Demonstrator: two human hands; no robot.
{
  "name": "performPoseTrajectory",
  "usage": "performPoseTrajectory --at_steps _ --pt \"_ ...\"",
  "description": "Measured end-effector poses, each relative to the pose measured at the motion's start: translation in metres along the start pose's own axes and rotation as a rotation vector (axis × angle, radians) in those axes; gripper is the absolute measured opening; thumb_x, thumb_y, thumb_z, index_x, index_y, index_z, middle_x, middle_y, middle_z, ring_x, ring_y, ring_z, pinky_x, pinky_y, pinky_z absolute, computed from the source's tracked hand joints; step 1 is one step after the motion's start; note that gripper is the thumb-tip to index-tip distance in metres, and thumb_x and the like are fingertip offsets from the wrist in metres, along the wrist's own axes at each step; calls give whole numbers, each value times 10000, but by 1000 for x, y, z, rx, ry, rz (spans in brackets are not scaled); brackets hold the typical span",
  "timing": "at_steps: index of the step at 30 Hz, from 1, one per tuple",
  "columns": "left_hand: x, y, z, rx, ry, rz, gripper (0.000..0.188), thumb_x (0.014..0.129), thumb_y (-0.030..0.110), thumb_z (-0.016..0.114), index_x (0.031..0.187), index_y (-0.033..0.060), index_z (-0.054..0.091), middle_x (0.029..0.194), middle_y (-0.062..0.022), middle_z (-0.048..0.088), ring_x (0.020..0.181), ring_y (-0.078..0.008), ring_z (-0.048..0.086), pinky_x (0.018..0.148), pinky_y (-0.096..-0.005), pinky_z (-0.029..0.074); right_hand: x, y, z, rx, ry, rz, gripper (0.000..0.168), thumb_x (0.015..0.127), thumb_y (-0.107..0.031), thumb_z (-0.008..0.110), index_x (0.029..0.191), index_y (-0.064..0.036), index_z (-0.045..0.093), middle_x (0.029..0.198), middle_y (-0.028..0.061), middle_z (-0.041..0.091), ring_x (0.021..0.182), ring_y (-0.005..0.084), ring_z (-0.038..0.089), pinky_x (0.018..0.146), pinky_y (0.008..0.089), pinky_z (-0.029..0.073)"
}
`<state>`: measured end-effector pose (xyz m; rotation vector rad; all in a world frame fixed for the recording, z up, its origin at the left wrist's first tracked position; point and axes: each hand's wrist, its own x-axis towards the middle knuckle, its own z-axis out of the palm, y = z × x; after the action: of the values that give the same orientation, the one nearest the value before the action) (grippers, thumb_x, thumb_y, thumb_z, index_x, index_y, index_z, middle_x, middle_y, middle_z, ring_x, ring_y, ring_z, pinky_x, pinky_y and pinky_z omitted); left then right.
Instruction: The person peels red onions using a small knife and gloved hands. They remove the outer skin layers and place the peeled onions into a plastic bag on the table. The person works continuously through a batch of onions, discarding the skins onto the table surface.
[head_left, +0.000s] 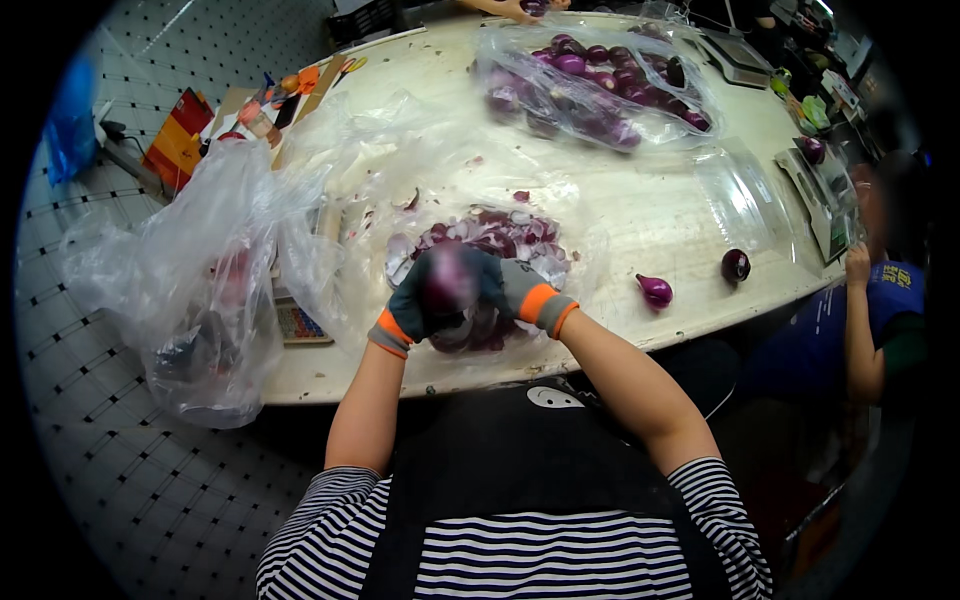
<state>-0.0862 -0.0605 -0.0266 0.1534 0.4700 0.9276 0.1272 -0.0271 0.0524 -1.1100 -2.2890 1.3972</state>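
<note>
Both my hands wear dark work gloves with grey and orange cuffs. My left hand (411, 304) is closed around a red onion (448, 279), which looks blurred. Against the onion's right side is my right hand (511, 286), its fingers largely hidden. Under and behind the gloves lies a heap of red onion skins (517, 234) on a sheet of clear plastic. To the right, a small red onion (655, 292) and a darker red onion (736, 265) rest on the pale table (622, 217).
A clear plastic bag of red onions (600, 82) lies at the back. Crumpled plastic bags (217, 262) hang over the left edge. Scissors (349, 67) and a scale (736, 56) lie farther off. A co-worker's hand (857, 262) is at right; another person's hand (510, 9) is at the top.
</note>
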Motion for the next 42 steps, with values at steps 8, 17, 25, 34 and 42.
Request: performPoseTrajectory --at_steps 8,17,25,34,42 --pt "-10 0 19 86 6 19 553 859 446 545 1295 120 451 1256 -92 513 1143 -260 505 923 -484 453 4 7 8 -625 37 -3 596 866 -232 477 1407 -203 229 1109 191 570 893 341 614 722 437 482" --pt "-1 -4 11 135 -92 99 619 836 460 575 1303 80 435 1274 -91 506 1173 -248 485 984 -436 408 12 27 19 -353 150 -125 572 848 -199 491 1382 -210 288 982 204 605 819 382 606 690 454 475" --pt "-6 -6 39 14 -177 92 695 805 518 576 1315 72 418 1298 -101 487 1184 -260 472 1014 -427 373 0 5 8 -727 2 -49 897 770 -304 640 1448 -164 70 1028 183 597 836 338 625 695 419 486" --pt "-3 -6 14 74 -158 59 651 838 464 564 1342 92 386 1322 -105 464 1199 -272 462 1006 -450 383 3 3 7 -752 15 -70 810 767 -254 571 1439 -202 120 1023 173 591 788 330 624 646 424 483" --pt "-9 10 -4 325 -41 -98 675 831 451 582 1355 85 365 1336 -120 447 1224 -278 438 1049 -450 323 7 1 18 -645 45 -3 680 826 -168 491 1426 -195 171 961 201 606 760 361 625 654 442 485"
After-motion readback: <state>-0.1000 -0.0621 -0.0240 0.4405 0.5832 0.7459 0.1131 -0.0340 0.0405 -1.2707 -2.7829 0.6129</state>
